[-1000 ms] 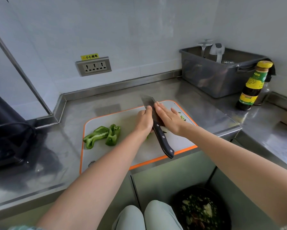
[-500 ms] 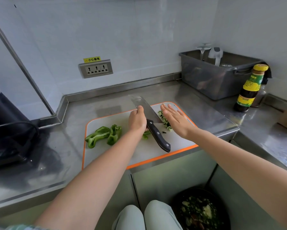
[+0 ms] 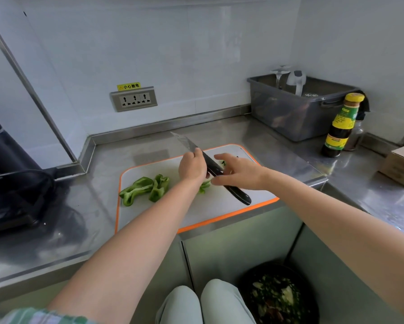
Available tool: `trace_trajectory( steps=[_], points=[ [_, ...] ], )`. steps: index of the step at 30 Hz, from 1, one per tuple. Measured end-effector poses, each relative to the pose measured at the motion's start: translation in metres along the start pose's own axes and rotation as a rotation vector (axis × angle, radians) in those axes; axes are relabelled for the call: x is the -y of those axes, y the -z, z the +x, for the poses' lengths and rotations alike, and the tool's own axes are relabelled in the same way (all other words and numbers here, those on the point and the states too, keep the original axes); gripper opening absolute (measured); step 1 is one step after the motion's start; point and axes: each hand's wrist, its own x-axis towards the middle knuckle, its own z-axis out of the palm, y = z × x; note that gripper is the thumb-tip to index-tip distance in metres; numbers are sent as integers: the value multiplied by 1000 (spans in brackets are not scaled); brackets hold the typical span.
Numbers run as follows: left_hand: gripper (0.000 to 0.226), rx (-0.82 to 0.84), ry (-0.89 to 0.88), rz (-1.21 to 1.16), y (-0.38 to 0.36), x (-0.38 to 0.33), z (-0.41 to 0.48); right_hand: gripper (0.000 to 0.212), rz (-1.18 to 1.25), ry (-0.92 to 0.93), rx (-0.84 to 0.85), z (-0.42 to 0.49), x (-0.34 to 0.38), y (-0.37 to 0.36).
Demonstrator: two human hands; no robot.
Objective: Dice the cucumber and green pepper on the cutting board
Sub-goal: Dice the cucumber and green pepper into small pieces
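The left hand is closed around the knife where the blade meets the handle, so the blade points to the far left. The right hand is half open, reaching over the handle, maybe to take it. I cannot tell if it grips yet. Big green pepper pieces wait on the left of the cutting board. Small cucumber bits peek out on the far right. Next, the pepper probably needs chopping.
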Motion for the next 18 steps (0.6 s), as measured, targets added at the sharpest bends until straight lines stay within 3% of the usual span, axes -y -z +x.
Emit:
trace_trajectory(
  steps=[2,6,9,11,13,18],
  points=[
    [43,56,-27,-5,-3,-7,-6,55,-95,1,-46,-1,6,-3],
    [49,145,-100,39,5,-10,-13,8,270,-123,-244,-7,8,-4],
    [36,104,-321,405,22,13,-9,10,580,-256,-237,-14,0,1],
    [26,113,-462,664,32,31,-9,12,625,-323,-161,-19,-6,1],
    [20,164,-493,840,39,41,-13,14,597,-371,-119,-22,-10,-2],
    [44,206,-550,1049,47,55,-21,21,687,-464,-122,-24,-13,-5]
  ],
)
